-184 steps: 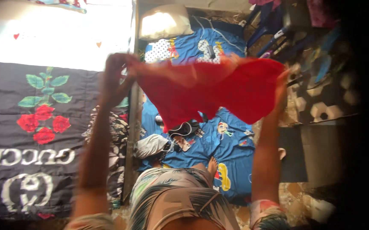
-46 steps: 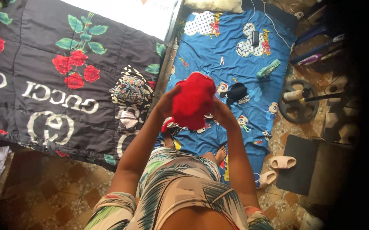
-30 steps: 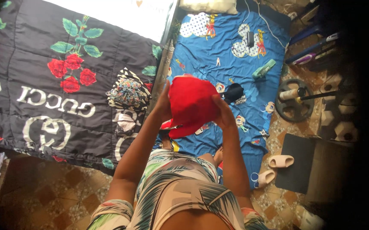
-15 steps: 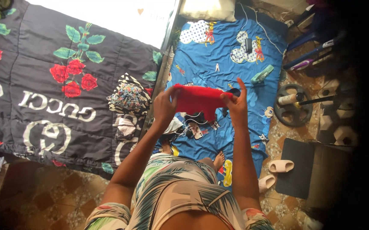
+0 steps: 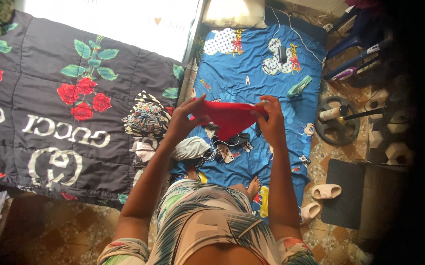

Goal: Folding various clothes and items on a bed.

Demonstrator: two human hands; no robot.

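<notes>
Blue floor mat (image 5: 251, 73) open beyond, both hands, left (image 5: 185, 120), right (image 5: 271, 122), pinching folded red cloth (image 5: 227, 118), black quilt (image 5: 65, 98) edge leftward

Red cloth goes from spread wide to a small folded strip

The red fabric garment (image 5: 228, 118), earlier stretched open overhead, then bunched into a ball, now hangs as a narrow folded piece between the left hand (image 5: 185, 120) and right hand (image 5: 271, 120), which sit closer together and lower.

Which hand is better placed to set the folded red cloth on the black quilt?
Left hand, probably: it grips the red cloth on the side nearest the black quilt; the right hand is farther.
</notes>
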